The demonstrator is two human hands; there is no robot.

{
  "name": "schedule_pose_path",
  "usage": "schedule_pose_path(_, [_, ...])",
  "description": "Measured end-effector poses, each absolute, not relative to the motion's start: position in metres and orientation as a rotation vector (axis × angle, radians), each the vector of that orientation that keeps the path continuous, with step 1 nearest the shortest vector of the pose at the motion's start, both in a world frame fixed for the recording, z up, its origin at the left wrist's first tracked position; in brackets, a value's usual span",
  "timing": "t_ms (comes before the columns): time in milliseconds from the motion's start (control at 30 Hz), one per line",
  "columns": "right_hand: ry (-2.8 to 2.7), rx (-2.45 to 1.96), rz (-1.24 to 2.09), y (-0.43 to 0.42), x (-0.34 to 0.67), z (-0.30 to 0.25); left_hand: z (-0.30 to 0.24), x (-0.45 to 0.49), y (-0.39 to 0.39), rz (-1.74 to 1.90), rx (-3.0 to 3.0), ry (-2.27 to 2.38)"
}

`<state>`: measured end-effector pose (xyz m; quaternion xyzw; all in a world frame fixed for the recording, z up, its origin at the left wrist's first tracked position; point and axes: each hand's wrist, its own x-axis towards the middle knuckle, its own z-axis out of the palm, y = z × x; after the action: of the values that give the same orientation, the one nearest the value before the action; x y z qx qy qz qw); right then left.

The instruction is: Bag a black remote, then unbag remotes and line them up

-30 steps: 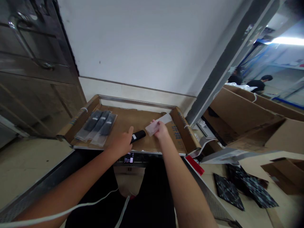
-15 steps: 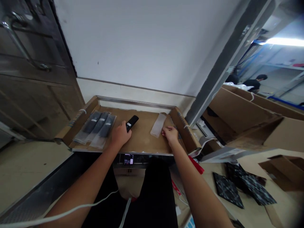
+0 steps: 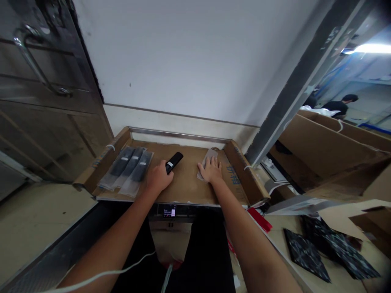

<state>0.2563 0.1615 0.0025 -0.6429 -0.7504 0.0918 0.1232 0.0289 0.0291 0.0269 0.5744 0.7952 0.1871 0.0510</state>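
Note:
My left hand is wrapped round a black remote control with a small white label, its far end sticking out past the fingers. On the right of the cardboard-lined tray, my right hand lies flat with fingers spread over a translucent plastic sleeve, covering most of it. Beside my left hand, at the tray's left, several dark remotes in clear sleeves lie side by side, slightly overlapping.
Cardboard walls edge the tray, the right one beside my forearm. A large carton stands to the right. A white cable crosses my left forearm. A metal door is at left; another person is in the background.
My right hand has moved left from the sleeve's edge onto it, its fingers now spread flat. My left hand still holds the remote. The whole view has shifted slightly.

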Motion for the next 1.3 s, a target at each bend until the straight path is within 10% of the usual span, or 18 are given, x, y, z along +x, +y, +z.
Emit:
schedule_pose_path(867, [-2.479, -1.522, 0.228, 0.215, 0.253, -0.013, 0.024, 0.028, 0.034, 0.596, 1.739, 2.399])
schedule_pose_path(1067, [-1.859, -1.360, 0.352, 0.185, 0.265, 0.008, 0.022, 0.028, 0.036, 0.720, 1.711, 2.390])
schedule_pose_path(1300, [-1.612, -1.126, 1.223, 0.085, 0.190, 0.024, 0.004, 0.017, 0.049, 1.267, 1.630, 2.000])
